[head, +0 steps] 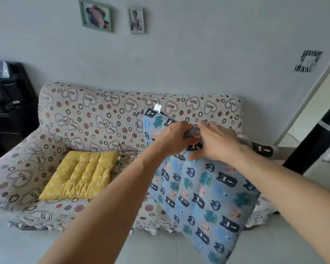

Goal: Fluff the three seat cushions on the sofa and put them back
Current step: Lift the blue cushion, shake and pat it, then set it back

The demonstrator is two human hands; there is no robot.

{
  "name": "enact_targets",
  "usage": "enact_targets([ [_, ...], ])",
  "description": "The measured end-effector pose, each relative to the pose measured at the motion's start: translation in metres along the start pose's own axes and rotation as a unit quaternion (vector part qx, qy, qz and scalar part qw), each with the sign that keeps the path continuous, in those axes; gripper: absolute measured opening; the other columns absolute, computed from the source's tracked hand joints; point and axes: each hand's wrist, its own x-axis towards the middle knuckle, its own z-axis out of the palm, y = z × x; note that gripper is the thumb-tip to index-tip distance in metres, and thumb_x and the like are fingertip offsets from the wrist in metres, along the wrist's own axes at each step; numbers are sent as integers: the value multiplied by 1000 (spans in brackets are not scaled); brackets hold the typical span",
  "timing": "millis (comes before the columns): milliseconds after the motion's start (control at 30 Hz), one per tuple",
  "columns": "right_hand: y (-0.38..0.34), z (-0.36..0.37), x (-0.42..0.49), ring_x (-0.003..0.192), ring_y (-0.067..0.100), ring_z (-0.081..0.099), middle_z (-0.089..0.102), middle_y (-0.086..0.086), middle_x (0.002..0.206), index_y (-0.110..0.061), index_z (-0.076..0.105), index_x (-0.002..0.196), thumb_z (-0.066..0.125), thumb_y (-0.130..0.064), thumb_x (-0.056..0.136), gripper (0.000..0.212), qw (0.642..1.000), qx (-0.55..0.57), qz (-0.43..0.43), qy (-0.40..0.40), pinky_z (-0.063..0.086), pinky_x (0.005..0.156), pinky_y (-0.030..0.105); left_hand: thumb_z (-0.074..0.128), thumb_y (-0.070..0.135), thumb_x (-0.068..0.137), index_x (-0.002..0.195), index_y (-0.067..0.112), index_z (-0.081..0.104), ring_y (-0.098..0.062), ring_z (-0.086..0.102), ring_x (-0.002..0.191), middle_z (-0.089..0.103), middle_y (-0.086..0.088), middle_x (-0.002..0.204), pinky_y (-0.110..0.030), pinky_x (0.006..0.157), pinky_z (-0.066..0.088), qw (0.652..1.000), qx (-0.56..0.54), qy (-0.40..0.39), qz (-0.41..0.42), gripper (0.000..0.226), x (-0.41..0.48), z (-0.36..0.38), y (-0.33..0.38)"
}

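Note:
A big light-blue cushion (202, 195) printed with cats and small monsters is lifted over the right part of the sofa (88, 115), bent in the middle. My left hand (172, 138) grips the fold of it from the left. My right hand (217, 141) presses on the same fold from the right, fingers spread over the fabric. A flat yellow quilted seat cushion (80, 174) lies on the sofa seat to the left. A third cushion is not visible.
The sofa wears a beige cover with hearts and circles, hanging to the pale tiled floor (27, 244). A black cabinet (6, 103) stands at the left, a dark cylinder (316, 143) at the right by a doorway. Framed photos (96, 15) hang on the wall.

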Motion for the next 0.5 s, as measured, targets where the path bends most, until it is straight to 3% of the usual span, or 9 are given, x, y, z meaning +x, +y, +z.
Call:
enact_targets([
  [67,4,-1,-1,81,25,58,63,5,102,-10,41,117,73,-70,59,90,999,36,10,9,41,65,33,63,24,88,85,11,58,-18,53,74,55,-1,83,-31,71,47,1000,10,9,21,14,1,-1,9],
  [167,12,-4,1,69,22,57,66,2,87,-17,54,87,71,-64,70,52,997,73,10,13,37,55,27,65,20,86,95,7,62,-20,54,80,57,-5,94,-33,75,49,999,-5,40,31,16,4,4,10],
  [300,20,-14,8,63,22,58,62,3,72,-16,53,70,64,-72,69,57,987,145,61,27,44,57,28,63,16,87,128,13,51,-15,61,98,53,-1,124,-22,84,54,986,-148,82,14,43,2,-2,0],
  [400,35,-18,15,50,18,48,53,0,59,-16,51,65,65,-54,82,44,976,191,104,14,37,51,24,59,23,90,141,20,38,-8,60,100,48,-1,138,-8,66,53,970,-218,92,-52,56,-4,-17,-24],
  [433,40,-18,19,48,17,45,49,0,57,-17,50,64,65,-49,84,41,971,211,116,12,35,50,24,57,28,91,144,21,34,-8,58,103,49,-3,139,-10,64,52,964,-234,89,-90,58,-7,-23,-38],
  [500,47,-17,25,50,18,44,47,-1,57,-18,45,61,64,-48,85,43,959,246,140,26,35,52,26,51,38,93,145,23,32,-16,53,115,47,-7,141,-24,83,52,943,-268,108,-166,58,-16,-42,-73],
])
